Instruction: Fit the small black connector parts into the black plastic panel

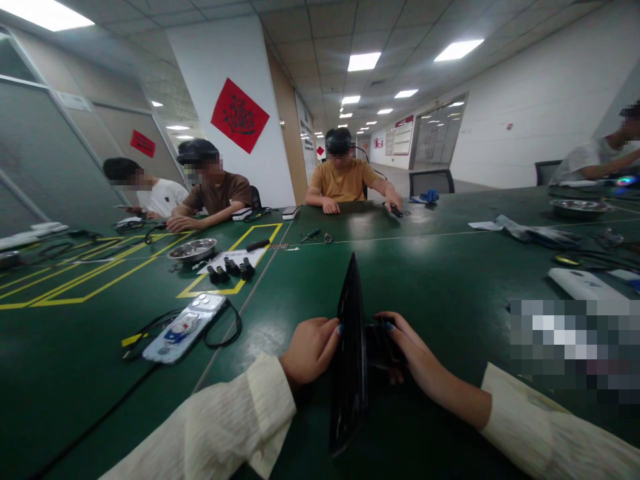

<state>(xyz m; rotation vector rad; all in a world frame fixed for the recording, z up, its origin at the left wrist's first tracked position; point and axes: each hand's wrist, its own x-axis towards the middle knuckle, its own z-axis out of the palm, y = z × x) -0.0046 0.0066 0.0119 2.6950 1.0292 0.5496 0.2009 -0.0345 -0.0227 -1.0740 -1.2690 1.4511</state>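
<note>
A thin, glossy black panel [353, 353] stands nearly upright before me, seen almost edge-on. It resembles a small screen, though its face is turned too far to be sure. From its right side juts a dark bracket-like part [381, 341]. My left hand [314, 350] is closed on the panel's left side, thumb and fingers pressed together at the edge. On the other side, my right hand [407, 347] is closed around the bracket-like part; some of its fingers are hidden behind it.
Left of my hands lie a phone in a clear case [187, 328] and black cables [237, 325]. Beyond are several black cylindrical parts [231, 267], a metal bowl [193, 249] and a screwdriver [313, 234]. Plastic bags [537, 233] lie right. Several people sit around the green table [290, 293].
</note>
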